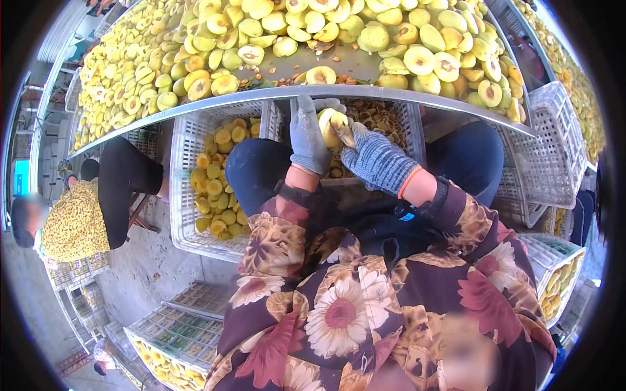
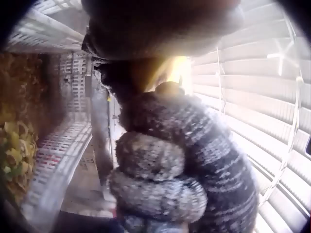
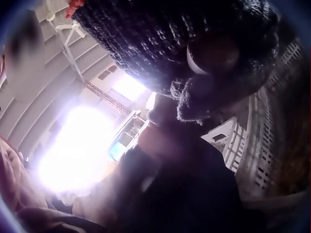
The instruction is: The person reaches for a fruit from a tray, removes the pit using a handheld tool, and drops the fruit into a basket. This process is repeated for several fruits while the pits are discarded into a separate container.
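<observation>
One yellow fruit [image 1: 328, 125], two gloved hands: centre of frame, just below the table [image 1: 228, 96] edge.
The left hand [image 1: 308, 140] curls round the fruit from the left. The right hand [image 1: 375, 159] meets it with bent fingers, but what they grip cannot be told. The fruit's long axis runs near vertical, top toward the table. Two white crates lie beneath: the fruit crate [image 1: 182, 215] at left and the scrap crate [image 1: 412, 130] at centre.

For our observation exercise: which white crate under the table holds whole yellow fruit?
The left crate, beside the left hand; the middle crate holds brown scraps, the right crate looks empty.
</observation>
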Tool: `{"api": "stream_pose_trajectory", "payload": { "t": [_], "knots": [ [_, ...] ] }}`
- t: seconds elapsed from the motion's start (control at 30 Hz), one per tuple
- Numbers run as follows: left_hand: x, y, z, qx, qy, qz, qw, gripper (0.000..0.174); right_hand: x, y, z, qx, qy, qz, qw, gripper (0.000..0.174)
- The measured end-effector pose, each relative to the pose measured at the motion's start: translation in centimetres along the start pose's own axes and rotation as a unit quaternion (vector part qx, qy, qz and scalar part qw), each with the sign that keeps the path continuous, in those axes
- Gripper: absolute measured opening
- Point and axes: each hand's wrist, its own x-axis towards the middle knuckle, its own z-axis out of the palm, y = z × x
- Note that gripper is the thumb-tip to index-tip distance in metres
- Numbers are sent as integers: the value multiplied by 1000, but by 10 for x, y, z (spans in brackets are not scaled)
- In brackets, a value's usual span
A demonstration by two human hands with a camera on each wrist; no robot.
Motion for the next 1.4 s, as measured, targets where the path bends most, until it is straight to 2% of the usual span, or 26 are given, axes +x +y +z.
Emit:
{"api": "stream_pose_trajectory", "payload": {
  "t": [0.07,0.17,0.2,0.23,0.27,0.33,0.37,0.47,0.57,0.6,0.7,0.8,0.9,0.97,1.03,1.13,1.2,1.27,1.33,1.4],
  "knots": [
    [0,5,0,-24,15,-45,999,63,-2,-1,-1,-35,-8,18,999,50],
    [-7,17,7,-140,-10,-73,987,62,3,13,12,-121,38,-101,987,52],
    [-11,21,8,-190,-27,-75,979,62,4,12,12,-91,26,-61,994,51],
    [-12,19,8,-68,-26,21,997,63,5,10,10,-60,14,-21,998,51],
    [-13,16,10,57,-26,116,991,63,6,6,8,-29,2,19,999,50],
    [-13,15,8,139,-29,151,978,62,1,2,5,-57,9,-5,998,46],
    [-10,17,3,97,-32,96,990,62,-2,2,6,-71,11,-16,997,44],
    [-7,26,3,-36,-18,-50,998,61,2,21,11,-151,21,-151,977,49],
    [-5,23,0,5,-24,-65,998,72,8,29,16,-138,18,-163,977,46],
    [-4,23,0,5,-18,-66,998,71,2,-1,-4,-30,-89,-18,995,39],
    [-3,19,2,0,7,-54,999,68,-2,-14,-9,178,-138,82,971,38],
    [-4,17,5,-12,25,-38,999,64,-5,-16,-11,218,-145,85,961,37],
    [-4,23,5,6,-16,-71,997,66,2,-10,-12,254,-228,151,928,34],
    [-5,32,3,52,-68,-95,992,68,-3,-5,-2,216,-179,104,954,31],
    [-6,35,3,67,-83,-112,988,69,-2,2,2,177,-177,68,966,28],
    [-5,36,3,65,-81,-128,986,67,5,8,0,173,-231,76,954,22],
    [-3,30,4,40,-61,-142,987,64,0,3,-3,236,-245,143,929,20],
    [1,21,2,58,-63,-102,991,66,13,43,15,372,-339,44,863,21],
    [3,18,0,61,-58,-74,994,66,14,51,19,445,-354,-17,823,23],
    [4,18,0,49,-50,-62,996,66,1,32,9,465,-297,-35,833,26]
  ]
}}
